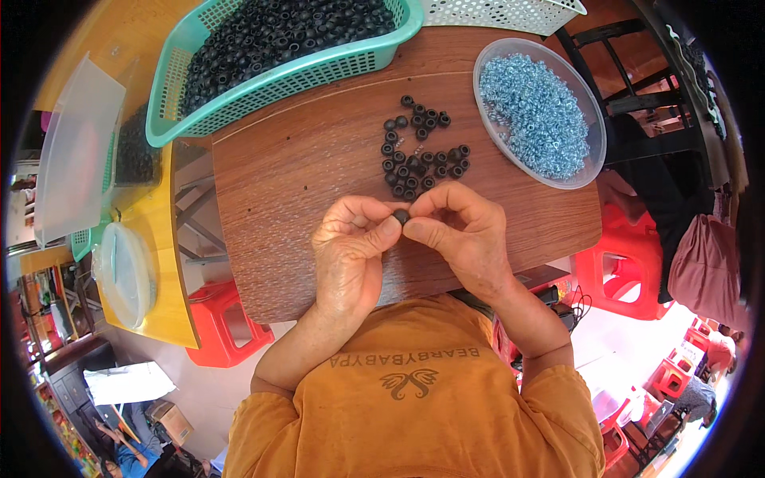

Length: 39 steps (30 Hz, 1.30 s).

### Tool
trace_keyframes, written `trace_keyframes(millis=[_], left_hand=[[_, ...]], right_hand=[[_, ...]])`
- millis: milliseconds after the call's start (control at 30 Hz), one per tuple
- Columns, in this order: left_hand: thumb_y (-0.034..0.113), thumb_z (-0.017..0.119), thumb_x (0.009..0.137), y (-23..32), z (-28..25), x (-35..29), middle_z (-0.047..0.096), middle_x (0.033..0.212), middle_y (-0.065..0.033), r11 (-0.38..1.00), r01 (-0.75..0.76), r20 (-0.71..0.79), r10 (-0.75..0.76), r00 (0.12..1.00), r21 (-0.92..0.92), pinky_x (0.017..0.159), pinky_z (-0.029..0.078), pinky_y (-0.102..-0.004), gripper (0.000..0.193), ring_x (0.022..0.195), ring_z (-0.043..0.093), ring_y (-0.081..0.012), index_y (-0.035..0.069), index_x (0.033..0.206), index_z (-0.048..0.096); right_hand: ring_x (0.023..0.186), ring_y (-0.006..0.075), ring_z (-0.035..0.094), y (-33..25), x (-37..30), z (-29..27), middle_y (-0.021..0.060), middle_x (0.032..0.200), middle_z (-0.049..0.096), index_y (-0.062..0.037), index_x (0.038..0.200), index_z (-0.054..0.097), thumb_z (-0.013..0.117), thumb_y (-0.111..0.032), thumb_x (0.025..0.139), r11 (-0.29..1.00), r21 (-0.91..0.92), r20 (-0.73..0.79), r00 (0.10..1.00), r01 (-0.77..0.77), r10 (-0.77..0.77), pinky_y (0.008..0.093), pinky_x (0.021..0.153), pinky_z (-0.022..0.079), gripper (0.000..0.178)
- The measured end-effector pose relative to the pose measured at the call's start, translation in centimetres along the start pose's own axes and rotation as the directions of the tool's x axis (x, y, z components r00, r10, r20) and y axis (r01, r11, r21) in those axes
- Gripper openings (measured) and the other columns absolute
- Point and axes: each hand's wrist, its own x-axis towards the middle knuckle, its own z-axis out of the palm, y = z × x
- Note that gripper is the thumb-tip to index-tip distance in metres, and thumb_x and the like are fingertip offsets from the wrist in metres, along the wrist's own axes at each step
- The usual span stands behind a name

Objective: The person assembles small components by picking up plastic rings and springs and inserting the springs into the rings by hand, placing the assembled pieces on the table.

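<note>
You are pinching one small black ring (401, 216) between the fingertips of your left hand (348, 255) and your right hand (466, 239), both closed on it above the wooden table (279, 183). Just beyond the grip, a loose cluster of black rings (420, 151) is lying; farther right, a clear bowl of bluish metal rings (539, 111); farther left, a teal basket (271, 84).

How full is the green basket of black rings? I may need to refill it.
Well filled: black rings are heaped near the rim of the green basket.

One head-worn fisheye view looks steeply down, close over the wooden table (303, 167), its edges bending toward the rim.
</note>
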Motion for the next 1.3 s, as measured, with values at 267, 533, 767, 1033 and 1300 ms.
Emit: trace_keyframes(millis=[267, 533, 767, 1033, 1300], left_hand=[[-0.01, 0.062, 0.08, -0.1, 0.2, 0.3, 0.065, 0.095, -0.0144, 0.986, 0.137, 0.014, -0.136, 0.991, -0.09, 0.086, 0.049, -0.0295, 0.016, 0.093, 0.061, -0.0199, 0.0, 0.09, 0.057], [-0.009, 0.07, 0.074, 1.0, 0.1, 0.6, 0.064, 0.09, -0.0076, 0.942, 0.066, 0.079, -0.097, 0.992, 0.329, 0.073, 0.053, -0.0246, 0.019, 0.08, 0.061, -0.0123, -0.002, 0.09, 0.062], [-0.01, 0.07, 0.073, 1.4, -0.7, 1.7, 0.065, 0.086, -0.0092, 0.936, 0.177, 0.118, -0.222, 0.968, 0.305, 0.074, 0.054, -0.0258, 0.019, 0.08, 0.062, -0.0133, -0.002, 0.088, 0.062], [-0.008, 0.068, 0.075, 1.4, -2.7, 3.1, 0.065, 0.089, -0.0091, 0.98, 0.167, 0.118, -0.18, 0.977, 0.111, 0.072, 0.055, -0.0297, 0.022, 0.083, 0.063, -0.0166, 0.0, 0.094, 0.06], [-0.004, 0.066, 0.078, 2.0, -3.6, 3.0, 0.065, 0.091, -0.0141, 0.976, 0.217, 0.193, -0.212, 0.958, -0.009, 0.072, 0.052, -0.0302, 0.017, 0.079, 0.063, -0.0192, 0.0, 0.093, 0.06]], right_hand=[[0.073, 0.0071, 0.056, 0.1, -0.2, 0.1, 0.0022, 0.079, 0.062, 0.0007, 0.085, 0.063, 0.069, 0.0, 0.077, 1.0, 0.016, -0.066, 0.998, 0.009, -0.008, 0.0221, 0.064, 0.045, 0.01], [0.068, 0.0123, 0.054, -0.2, 0.4, -1.3, 0.0049, 0.077, 0.058, -0.0011, 0.082, 0.062, 0.071, 0.0, 0.072, 0.982, -0.18, 0.009, 0.998, 0.058, -0.058, 0.0255, 0.06, 0.044, 0.013], [0.069, 0.0162, 0.055, -0.4, 1.3, -1.5, 0.0065, 0.075, 0.058, -0.0008, 0.081, 0.063, 0.07, 0.0, 0.071, 0.969, -0.238, 0.1, 0.994, 0.064, -0.041, 0.028, 0.062, 0.044, 0.013], [0.071, 0.0174, 0.058, -3.7, 6.4, -2.7, 0.0082, 0.076, 0.061, 0.0006, 0.084, 0.065, 0.066, 0.001, 0.075, 0.891, -0.362, 0.03, 0.958, 0.275, -0.284, 0.0285, 0.063, 0.045, 0.01], [0.075, 0.0151, 0.06, -9.5, 17.6, 2.7, 0.0119, 0.079, 0.065, 0.0021, 0.089, 0.066, 0.064, -0.001, 0.076, 0.734, -0.523, 0.14, 0.893, 0.433, -0.427, 0.0288, 0.067, 0.047, 0.014]])
